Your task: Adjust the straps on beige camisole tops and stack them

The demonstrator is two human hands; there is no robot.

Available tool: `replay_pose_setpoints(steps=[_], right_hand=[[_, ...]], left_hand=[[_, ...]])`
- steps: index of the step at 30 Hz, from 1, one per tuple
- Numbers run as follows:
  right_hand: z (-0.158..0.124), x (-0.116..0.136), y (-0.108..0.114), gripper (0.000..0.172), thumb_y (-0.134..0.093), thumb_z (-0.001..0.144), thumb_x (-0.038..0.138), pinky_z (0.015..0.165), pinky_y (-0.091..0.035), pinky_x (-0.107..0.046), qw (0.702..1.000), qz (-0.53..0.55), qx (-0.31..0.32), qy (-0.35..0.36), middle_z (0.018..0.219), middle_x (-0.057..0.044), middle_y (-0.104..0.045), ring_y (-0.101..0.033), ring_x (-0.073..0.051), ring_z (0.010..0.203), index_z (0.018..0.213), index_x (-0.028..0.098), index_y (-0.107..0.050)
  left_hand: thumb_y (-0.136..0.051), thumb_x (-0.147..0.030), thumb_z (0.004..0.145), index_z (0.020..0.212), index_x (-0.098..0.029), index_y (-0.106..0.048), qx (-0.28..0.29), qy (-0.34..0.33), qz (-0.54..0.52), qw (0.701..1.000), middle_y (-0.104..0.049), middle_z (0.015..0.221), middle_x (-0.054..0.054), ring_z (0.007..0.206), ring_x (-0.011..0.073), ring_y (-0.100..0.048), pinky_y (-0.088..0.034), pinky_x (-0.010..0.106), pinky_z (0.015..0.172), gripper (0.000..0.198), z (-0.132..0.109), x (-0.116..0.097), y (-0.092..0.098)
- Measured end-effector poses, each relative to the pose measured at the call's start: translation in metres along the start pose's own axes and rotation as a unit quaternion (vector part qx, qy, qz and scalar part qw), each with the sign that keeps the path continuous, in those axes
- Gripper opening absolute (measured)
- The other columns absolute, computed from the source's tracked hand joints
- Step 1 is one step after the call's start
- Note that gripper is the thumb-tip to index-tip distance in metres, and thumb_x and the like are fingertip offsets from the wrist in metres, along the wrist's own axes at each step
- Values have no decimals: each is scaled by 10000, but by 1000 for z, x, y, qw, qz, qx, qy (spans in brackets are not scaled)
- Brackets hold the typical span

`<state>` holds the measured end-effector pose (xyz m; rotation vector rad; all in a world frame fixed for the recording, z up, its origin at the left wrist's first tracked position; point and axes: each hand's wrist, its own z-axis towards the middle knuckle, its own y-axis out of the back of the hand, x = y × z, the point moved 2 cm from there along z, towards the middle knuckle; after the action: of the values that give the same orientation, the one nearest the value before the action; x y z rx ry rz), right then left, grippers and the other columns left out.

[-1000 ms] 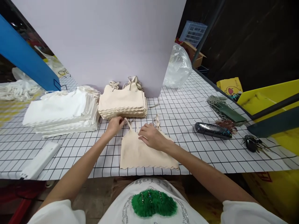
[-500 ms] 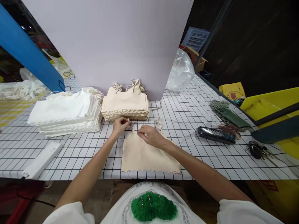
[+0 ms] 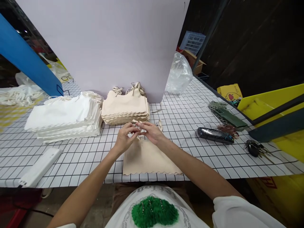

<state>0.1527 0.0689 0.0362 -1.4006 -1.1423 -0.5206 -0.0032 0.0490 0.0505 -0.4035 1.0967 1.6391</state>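
A beige camisole top [image 3: 149, 160] lies flat at the table's front edge, its wavy hem towards me. Over its upper left side, my left hand [image 3: 127, 136] is closed in a pinch on the top's thin shoulder strap [image 3: 136, 121]. My right hand [image 3: 151, 131] pinches the same strap, and the fingertips of both hands meet. The exact grip is partly hidden behind the fingers. A second strap [image 3: 160, 125] stands up beyond my right hand. Just behind the hands sits a stack of folded beige tops [image 3: 124, 106] with knotted straps.
To the left are a stack of white tops [image 3: 61, 114] and a white power strip [image 3: 41, 166]. A pale board [image 3: 106, 44] rises behind. On the right lie a dark patterned case [image 3: 215, 135], a green phone-like item [image 3: 231, 117], keys [image 3: 256, 148] and a clear plastic bag [image 3: 179, 74].
My hands have come together over the left strap; earlier they were apart, the left further left and the right above the top's neckline. The view has shifted slightly.
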Motion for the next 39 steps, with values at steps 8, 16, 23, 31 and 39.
replay_pose_setpoints(steps=[8,16,23,31,39], right_hand=[[0,18,15,133,-786,789,355,851,-528,-382,938,-224,-51,258,940,-50,-739,-633,-214,949,849,237,-794],[-13,3,15,349,-455,946,64,880,-497,-462,633,-595,22,495,984,-107,-744,-632,-237,942,1117,187,-733],[-21,1,15,334,-472,938,94,841,-534,-413,702,-548,87,447,964,-106,-752,-664,-216,896,1127,172,-736],[-32,9,14,174,-640,912,294,728,-516,-306,861,-440,104,233,842,-48,-734,-660,-167,787,899,224,-799],[-31,10,20,118,-691,817,294,747,-513,-341,894,-405,99,164,810,-44,-734,-661,-188,787,789,208,-767]], left_hand=[[-743,-355,801,869,-192,-751,-52,152,-71,984,-696,868,57,770,178,-623,-524,322,728,177,-5,19,6],[-774,-543,797,964,-131,-768,56,382,-432,815,-786,963,138,890,252,-748,-580,423,904,445,-28,-11,-11],[-936,-461,587,826,-136,-789,-15,401,-383,832,-760,758,66,680,168,-705,-600,326,730,430,-34,-11,-18],[-880,-459,673,731,-162,-768,-1,322,-260,910,-686,650,30,618,147,-627,-541,293,625,323,-33,-8,-12],[-768,-382,806,859,-201,-723,53,226,-107,967,-724,863,53,823,214,-647,-521,365,769,194,-47,2,-7]])
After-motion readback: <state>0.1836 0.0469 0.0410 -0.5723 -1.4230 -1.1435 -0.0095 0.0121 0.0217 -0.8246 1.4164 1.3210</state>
